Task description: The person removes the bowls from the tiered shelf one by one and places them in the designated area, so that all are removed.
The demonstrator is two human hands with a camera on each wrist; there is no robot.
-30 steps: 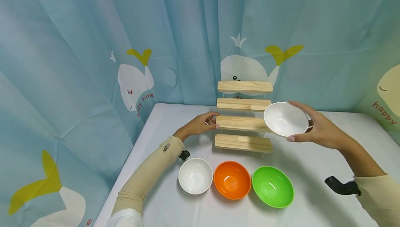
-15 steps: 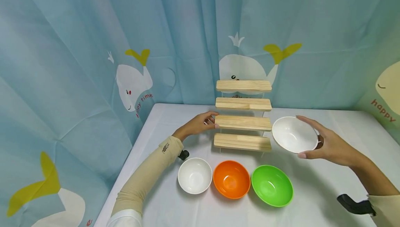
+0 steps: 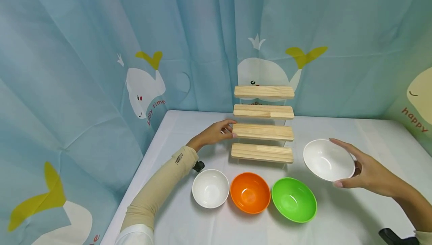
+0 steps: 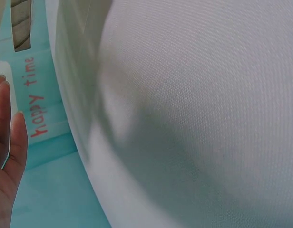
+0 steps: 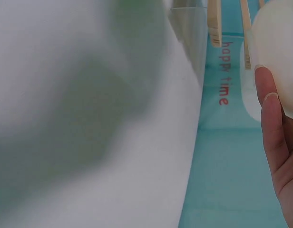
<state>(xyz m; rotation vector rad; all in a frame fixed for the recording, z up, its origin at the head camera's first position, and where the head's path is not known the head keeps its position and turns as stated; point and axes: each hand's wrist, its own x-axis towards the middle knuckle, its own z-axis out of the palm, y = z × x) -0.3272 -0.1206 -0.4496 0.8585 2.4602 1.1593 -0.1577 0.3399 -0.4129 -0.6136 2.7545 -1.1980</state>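
In the head view my right hand grips a white bowl by its right side, thumb low and fingers along the upper rim. The bowl is held above the table, right of a tiered rack with wooden boards. My left hand holds the left end of the rack's second board from the bottom. The right wrist view has part of the white bowl beside the fingers of my right hand. Only part of my left hand appears in the left wrist view.
A second white bowl, an orange bowl and a green bowl stand in a row in front of the rack. The white-covered table backs onto a blue curtain with whale prints.
My right hand has carried the white bowl away from the rack, to the right and toward me. My left hand has stayed at the board's end.
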